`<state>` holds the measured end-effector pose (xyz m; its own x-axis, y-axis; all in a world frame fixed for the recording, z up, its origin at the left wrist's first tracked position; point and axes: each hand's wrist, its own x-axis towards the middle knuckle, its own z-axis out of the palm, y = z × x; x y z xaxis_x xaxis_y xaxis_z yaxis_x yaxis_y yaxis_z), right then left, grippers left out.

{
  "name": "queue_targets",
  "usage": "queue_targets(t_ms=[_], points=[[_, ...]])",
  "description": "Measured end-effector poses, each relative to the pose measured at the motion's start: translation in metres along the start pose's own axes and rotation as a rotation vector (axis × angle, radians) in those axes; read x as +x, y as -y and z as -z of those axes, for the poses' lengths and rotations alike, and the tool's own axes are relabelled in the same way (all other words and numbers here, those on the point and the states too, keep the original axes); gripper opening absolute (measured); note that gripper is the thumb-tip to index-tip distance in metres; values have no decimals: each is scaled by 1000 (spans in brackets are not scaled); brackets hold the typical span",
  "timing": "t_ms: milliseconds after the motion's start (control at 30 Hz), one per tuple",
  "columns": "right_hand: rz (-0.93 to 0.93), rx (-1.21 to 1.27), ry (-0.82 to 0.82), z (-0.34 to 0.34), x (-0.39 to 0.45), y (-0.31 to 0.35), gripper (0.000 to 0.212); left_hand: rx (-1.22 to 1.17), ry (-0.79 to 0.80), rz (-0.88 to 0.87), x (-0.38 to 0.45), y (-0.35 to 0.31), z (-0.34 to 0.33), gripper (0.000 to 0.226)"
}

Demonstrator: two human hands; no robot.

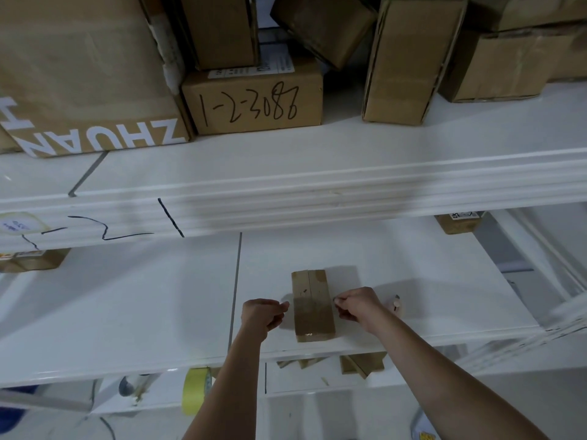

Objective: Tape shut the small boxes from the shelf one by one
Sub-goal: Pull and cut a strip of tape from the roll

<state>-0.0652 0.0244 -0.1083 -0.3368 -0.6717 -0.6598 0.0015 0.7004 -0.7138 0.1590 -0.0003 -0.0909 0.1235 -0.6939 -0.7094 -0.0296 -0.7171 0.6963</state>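
A small oblong cardboard box lies flat on the smooth white shelf, its top flaps meeting in a straight centre seam. A glossy strip of clear tape seems to stretch across its near half, though the film is hard to make out. The left hand and right hand flank the box, fingers curled, each apparently pinching a tape end. On the shelf below stands a yellow tape roll. Larger matte cartons crowd the upper shelf.
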Motion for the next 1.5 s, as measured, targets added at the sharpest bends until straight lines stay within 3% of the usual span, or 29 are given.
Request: queue_targets(t_ms=[267, 467, 733, 1100, 1267, 1367, 1433, 1500], points=[[-130, 79, 13, -8, -1, 1, 23, 7, 0, 30, 4, 4, -9, 22], [-208, 120, 22, -10, -11, 9, 19, 6, 4, 46, 10, 6, -11, 19], [-215, 83, 37, -10, -8, 6, 30, -192, 88, 127, 9, 13, -13, 12], [-357, 373, 140, -16, -16, -10, 17, -242, 98, 208, 9, 22, -21, 27], [-321, 360, 88, -18, -24, -8, 20, -249, 68, 149, 2, 22, -23, 16], [-229, 318, -90, -17, -26, -7, 35, -178, 23, 71, 0, 18, -23, 13], [-133, 222, -236, -16, -27, -4, 28, -134, -86, 40, -2, 14, -21, 2], [-33, 122, -300, -17, -28, 2, 23, -75, -114, -36, -4, 11, -20, 8]])
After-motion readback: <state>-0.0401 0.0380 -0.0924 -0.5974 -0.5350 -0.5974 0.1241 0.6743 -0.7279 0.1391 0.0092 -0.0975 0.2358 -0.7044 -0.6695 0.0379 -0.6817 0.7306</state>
